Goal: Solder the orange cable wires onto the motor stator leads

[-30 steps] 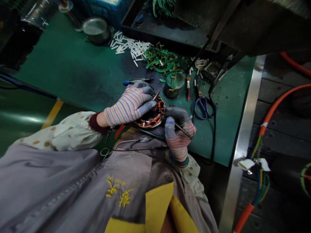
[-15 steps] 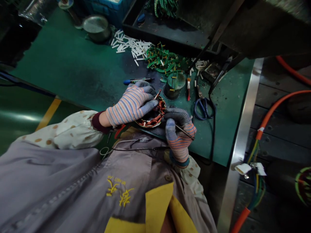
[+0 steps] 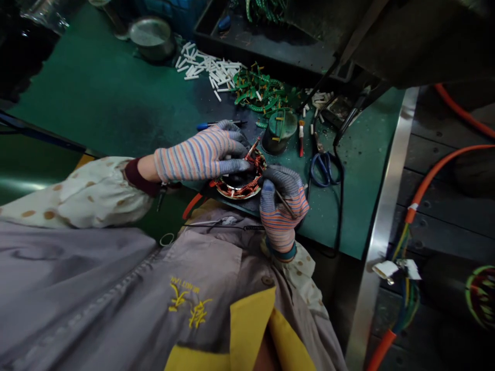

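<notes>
So, 1 green worktop [image 3: 116, 98], w/ 1 dark tray [image 3: 266, 44] at the far side. 2 hands in stripy gloves: L hand [image 3: 201, 154] has fingers half bent, thumb apart; R hand [image 3: 279, 211] is closed in a pinch. 1 wire ring [image 3: 243, 191], w/ red wires, is b/w them, by the worktop's near edge; L hand is on it, can't tell how tight. 1 metal tin [image 3: 152, 38], far L. 1 round block [image 3: 275, 140] is just past the ring. 1 pr scissors [image 3: 322, 154] lies R of that. 1 thin rod [image 3: 286, 205] is in R hand's pinch. 1 marker [image 3: 209, 124] lies just past L hand. 1 brush [image 3: 301, 139] is b/w block & scissors. Last, 1 pile green strips [image 3: 263, 98] & 1 pile white sticks [image 3: 214, 67] touch; too many to count.
</notes>
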The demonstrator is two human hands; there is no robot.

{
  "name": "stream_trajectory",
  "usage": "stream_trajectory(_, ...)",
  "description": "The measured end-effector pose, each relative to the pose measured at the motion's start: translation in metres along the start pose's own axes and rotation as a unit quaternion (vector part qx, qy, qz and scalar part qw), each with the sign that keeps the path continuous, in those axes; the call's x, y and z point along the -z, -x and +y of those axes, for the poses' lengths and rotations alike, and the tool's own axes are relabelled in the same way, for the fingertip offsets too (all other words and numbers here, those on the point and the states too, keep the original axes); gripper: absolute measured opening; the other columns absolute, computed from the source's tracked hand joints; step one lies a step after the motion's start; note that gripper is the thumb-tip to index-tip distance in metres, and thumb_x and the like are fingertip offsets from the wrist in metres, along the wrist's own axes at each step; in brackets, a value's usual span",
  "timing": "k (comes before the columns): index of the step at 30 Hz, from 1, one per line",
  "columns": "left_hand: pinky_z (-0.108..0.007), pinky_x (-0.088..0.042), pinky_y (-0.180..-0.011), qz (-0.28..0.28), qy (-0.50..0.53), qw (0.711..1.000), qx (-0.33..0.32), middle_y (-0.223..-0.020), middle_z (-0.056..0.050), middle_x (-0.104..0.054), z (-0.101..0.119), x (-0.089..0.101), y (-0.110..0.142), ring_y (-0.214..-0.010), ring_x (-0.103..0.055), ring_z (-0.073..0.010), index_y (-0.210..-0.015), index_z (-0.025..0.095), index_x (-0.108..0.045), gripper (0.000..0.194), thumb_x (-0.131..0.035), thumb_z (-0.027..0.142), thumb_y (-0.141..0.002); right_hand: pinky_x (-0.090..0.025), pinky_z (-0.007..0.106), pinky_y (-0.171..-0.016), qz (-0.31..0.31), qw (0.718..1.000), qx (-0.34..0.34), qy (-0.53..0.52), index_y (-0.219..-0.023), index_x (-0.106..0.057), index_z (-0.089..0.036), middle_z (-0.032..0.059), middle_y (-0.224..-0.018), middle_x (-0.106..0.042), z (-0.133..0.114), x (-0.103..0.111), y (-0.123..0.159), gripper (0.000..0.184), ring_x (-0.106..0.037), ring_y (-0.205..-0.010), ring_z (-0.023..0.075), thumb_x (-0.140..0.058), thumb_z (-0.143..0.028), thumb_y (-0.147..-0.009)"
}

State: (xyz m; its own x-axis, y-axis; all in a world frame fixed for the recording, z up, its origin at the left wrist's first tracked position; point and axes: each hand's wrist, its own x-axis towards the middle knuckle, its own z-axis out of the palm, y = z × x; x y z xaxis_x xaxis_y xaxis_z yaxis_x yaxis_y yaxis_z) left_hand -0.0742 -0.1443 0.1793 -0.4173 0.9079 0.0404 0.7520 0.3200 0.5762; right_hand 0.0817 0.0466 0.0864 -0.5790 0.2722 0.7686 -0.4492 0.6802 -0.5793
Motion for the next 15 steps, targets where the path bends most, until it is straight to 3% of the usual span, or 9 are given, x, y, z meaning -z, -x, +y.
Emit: stream_trajectory(15, -0.064, -0.048, -0.125, 0.056, -0.036, 0.996, 0.052, -0.112, -0.012, -0.080, -0.001, -0.027, -0.002, -0.122, -0.071, -0.0389, -0.099, 0.024, -0.084, 0.048, -0.050, 0.055, -0.116, -0.072, 0.039, -0.092, 0.016, 0.994, -0.101, -0.045, -0.112, -0.080, -0.026, 0.0043, -0.101, -0.084, 0.003, 0.002, 0.009, 0.019, -0.084, -0.094, 0.0224, -0.065, -0.036, -0.116)
